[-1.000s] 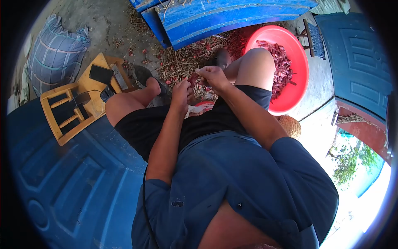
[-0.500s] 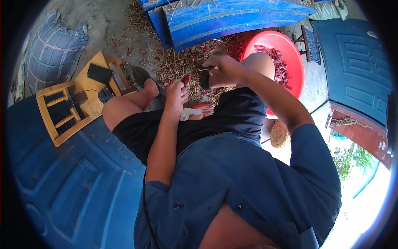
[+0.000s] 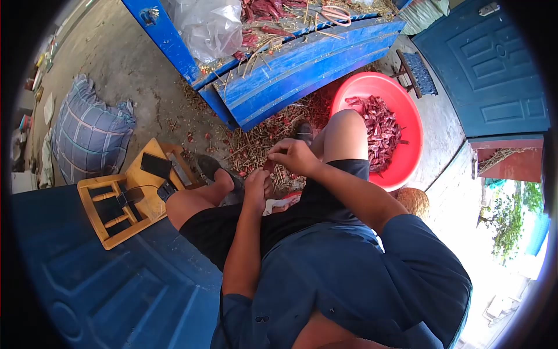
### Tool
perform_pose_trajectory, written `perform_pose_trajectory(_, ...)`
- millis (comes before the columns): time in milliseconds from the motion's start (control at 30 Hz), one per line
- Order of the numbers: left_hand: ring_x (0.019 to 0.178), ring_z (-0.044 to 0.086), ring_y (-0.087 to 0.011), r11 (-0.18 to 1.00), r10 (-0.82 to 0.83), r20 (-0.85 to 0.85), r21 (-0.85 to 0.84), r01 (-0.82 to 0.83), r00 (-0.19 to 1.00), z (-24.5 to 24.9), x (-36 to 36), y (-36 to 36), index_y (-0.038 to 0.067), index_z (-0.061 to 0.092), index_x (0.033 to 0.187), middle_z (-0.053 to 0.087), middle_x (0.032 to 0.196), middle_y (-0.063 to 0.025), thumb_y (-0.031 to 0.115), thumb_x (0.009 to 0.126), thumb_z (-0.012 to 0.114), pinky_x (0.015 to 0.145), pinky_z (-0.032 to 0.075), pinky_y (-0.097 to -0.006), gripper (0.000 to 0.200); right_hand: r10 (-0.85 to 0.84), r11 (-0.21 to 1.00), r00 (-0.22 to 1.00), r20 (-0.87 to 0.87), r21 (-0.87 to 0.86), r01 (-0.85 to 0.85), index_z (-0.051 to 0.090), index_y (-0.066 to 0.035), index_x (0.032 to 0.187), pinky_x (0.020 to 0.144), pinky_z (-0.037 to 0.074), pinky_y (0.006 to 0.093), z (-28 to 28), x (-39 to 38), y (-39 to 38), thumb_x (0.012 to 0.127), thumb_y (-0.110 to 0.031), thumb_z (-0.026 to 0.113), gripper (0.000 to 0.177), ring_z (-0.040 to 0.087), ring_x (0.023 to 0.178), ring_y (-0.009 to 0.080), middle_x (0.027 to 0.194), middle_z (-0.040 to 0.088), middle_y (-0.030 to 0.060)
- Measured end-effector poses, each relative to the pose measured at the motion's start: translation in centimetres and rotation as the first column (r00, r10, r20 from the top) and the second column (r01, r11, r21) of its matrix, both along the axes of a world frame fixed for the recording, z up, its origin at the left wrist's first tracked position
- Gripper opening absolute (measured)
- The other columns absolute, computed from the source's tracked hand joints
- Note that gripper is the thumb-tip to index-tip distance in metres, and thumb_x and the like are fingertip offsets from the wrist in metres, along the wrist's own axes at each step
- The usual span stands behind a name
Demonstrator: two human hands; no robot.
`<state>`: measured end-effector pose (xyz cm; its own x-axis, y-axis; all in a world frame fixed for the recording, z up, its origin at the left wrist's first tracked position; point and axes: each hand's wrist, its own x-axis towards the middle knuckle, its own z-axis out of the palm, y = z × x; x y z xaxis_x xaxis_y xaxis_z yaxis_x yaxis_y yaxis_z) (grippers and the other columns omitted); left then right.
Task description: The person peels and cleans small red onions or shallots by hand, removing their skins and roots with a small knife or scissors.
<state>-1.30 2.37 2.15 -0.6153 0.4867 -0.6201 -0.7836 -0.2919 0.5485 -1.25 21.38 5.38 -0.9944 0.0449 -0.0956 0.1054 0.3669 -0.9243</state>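
Observation:
My left hand (image 3: 257, 187) is closed in front of my lap, around a dried red chili pepper (image 3: 269, 166) that shows above the fist. Close beside it, my right hand (image 3: 295, 157) has thumb and fingers pinched together at the pepper's upper end. Whatever lies between those fingertips is too small to make out. To the right of my knee stands a red plastic tub (image 3: 414, 139) holding many dried red chilies (image 3: 381, 136). Dry stems and bits of chili (image 3: 256, 148) litter the floor between my feet. Below my hands, a red-and-white container (image 3: 285, 202) is partly hidden by my shorts.
Ahead is a blue cart bed (image 3: 302, 78) with chilies, stems and a clear plastic bag (image 3: 209, 29). On the left, a yellow wooden chair (image 3: 145, 198) lies near a plaid sack (image 3: 93, 131), a black phone (image 3: 156, 166) on it. A small stool (image 3: 418, 72) stands behind the tub.
My right hand has come from beside my knee to my left hand, its fingers now pinched. The view has tilted up, showing more of the cart bed.

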Motion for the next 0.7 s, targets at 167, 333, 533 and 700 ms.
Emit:
perform_pose_trajectory(167,0.047,0.033,-0.0023,0.994,-0.034,-0.034,-0.105,0.03,0.999,-1.1,0.6,0.0,0.005,0.06,0.092,0.037,0.061,0.0083,0.009,0.09,0.054,0.041,0.024,-0.0205,0.007,-0.523,0.848,0.838,-0.156,-0.194,0.494,0.071,0.001,0.099,0.071,0.051,0.0227,6.8,1.5,11.7,0.092,-0.008,0.069,0.012,0.062,0.077,0.0086,0.09,0.07,0.0031)
perform_pose_trajectory(333,0.048,0.035,-0.0026,0.984,-0.097,-0.045,-0.151,0.089,0.994,-1.8,0.4,0.8,0.002,0.063,0.092,0.041,0.061,0.0071,0.011,0.09,0.055,0.044,0.026,-0.0207,0.012,-0.518,0.372,0.749,-0.413,0.68,0.632,0.072,-0.003,0.102,0.074,0.054,0.0321,9.6,8.3,24.3,0.087,-0.022,0.072,0.024,0.069,0.081,0.0211,0.094,0.07,0.012)
perform_pose_trajectory(533,0.047,0.035,-0.0045,0.966,-0.176,-0.026,-0.197,0.168,0.984,-2.2,0.3,1.9,0.005,0.062,0.09,0.04,0.059,0.0068,0.013,0.086,0.055,0.043,0.026,-0.0219,0.012,-0.3,0.756,0.865,-0.401,0.453,0.472,0.071,-0.003,0.109,0.072,0.052,0.03,14.0,-3.7,17.9,0.088,-0.024,0.072,0.03,0.064,0.077,0.0166,0.1,0.07,0.0109)
perform_pose_trajectory(700,0.047,0.036,-0.0046,0.972,-0.123,-0.034,-0.208,0.113,0.992,-2.0,0.5,0.9,0.006,0.061,0.091,0.041,0.06,0.0068,0.012,0.085,0.054,0.043,0.027,-0.0218,0.01,-0.057,0.711,0.877,-0.478,0.597,0.372,0.07,-0.012,0.114,0.084,0.053,0.0433,15.2,-19.7,12.0,0.086,-0.034,0.069,0.036,0.067,0.096,0.0313,0.107,0.07,0.0129)
